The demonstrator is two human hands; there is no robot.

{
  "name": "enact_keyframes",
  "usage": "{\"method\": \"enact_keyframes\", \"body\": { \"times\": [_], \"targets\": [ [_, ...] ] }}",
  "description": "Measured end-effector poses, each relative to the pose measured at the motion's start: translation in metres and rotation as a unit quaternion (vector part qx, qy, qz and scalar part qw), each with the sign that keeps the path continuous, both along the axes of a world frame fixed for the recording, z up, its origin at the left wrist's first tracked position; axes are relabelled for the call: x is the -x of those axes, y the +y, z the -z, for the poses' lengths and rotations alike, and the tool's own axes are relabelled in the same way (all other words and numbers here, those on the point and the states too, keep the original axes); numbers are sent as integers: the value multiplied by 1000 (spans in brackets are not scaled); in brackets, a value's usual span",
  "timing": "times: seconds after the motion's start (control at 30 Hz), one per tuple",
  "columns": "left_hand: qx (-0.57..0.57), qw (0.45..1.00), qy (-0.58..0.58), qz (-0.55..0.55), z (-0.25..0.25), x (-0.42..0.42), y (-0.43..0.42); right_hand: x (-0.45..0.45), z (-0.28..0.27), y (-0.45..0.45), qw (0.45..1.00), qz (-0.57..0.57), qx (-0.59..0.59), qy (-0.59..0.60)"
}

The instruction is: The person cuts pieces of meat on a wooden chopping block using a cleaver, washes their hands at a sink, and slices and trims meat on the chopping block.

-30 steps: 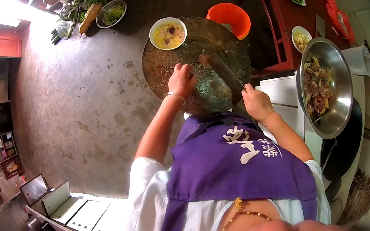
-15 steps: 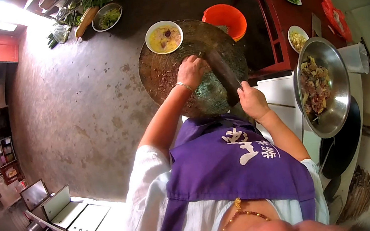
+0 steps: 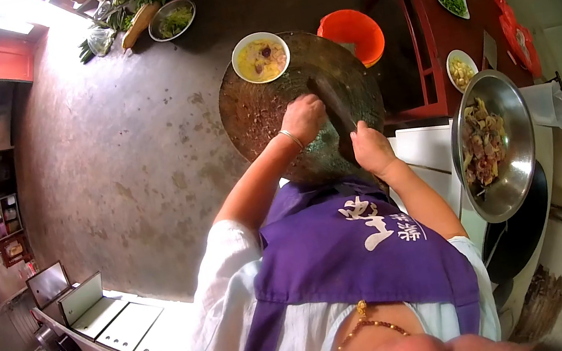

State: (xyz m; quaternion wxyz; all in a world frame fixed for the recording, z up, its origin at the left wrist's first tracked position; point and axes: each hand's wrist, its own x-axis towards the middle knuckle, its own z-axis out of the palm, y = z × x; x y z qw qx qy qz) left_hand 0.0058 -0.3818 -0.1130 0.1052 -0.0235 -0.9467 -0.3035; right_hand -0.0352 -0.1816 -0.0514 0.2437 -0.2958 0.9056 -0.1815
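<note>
My right hand [image 3: 371, 147] is closed around the handle of a cleaver [image 3: 338, 107], whose broad dark blade lies over a round wooden chopping block [image 3: 241, 118]. My left hand [image 3: 304, 119] is close to the blade's left side, fingers curled down at the block; what they hold, if anything, is hidden. A pale greenish patch [image 3: 325, 147] shows on the block just below my left hand, too blurred to name. Small dark scraps dot the block's left part. At the block's far edge stands a white bowl [image 3: 261, 58] of yellowish liquid with pieces in it.
An orange bucket [image 3: 365, 36] stands beyond the block. To the right, a red table [image 3: 422, 38] carries a plate of chopped greens [image 3: 450, 0] and a bowl of pale pieces [image 3: 460, 71]. A steel basin [image 3: 519, 163] of meat pieces is nearer. Vegetables [image 3: 140, 26] lie far left.
My left hand has shifted slightly right and down, nearer the cleaver. The right hand still grips the handle, and the blade has tilted a little. The whole view has shifted slightly.
</note>
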Motion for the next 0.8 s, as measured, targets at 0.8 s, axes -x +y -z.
{"method": "enact_keyframes", "body": {
  "times": [0.8],
  "targets": [
    [-61,990,-33,-119,5,17,4,-2,14,73,993,69,58,69]
  ]
}}
